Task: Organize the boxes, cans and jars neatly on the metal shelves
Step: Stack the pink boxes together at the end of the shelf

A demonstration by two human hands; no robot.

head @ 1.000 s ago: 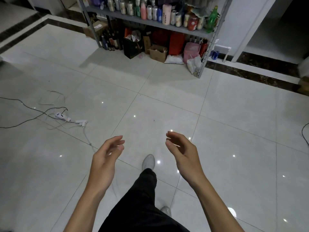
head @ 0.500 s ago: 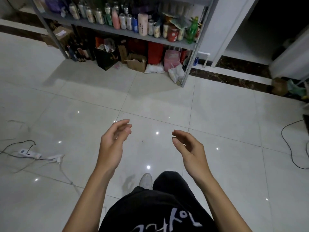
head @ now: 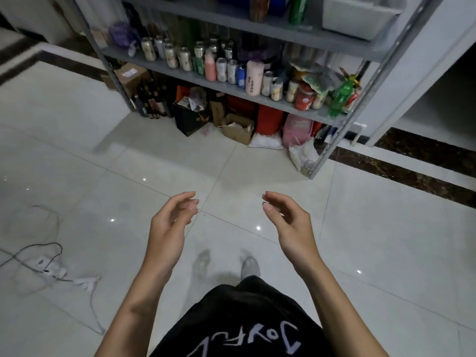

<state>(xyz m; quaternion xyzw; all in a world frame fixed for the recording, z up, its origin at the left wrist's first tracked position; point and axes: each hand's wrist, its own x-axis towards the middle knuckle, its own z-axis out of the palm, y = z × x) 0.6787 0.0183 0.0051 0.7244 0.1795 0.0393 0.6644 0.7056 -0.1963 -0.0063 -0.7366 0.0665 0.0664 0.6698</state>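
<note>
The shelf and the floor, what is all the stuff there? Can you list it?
metal shelves: one rack, grey, straight ahead
cans and jars: many, mixed colours, lower shelf
tall tube: one, pale pink, lower shelf middle
green bottle: one, lower shelf right end
red-lidded jar: one, left of the green bottle
cardboard box: one, brown, open, floor under the shelves
dark bottles: several, floor by the left post
power strip: one, white, floor at left
left hand: open, empty
right hand: open, empty
</note>
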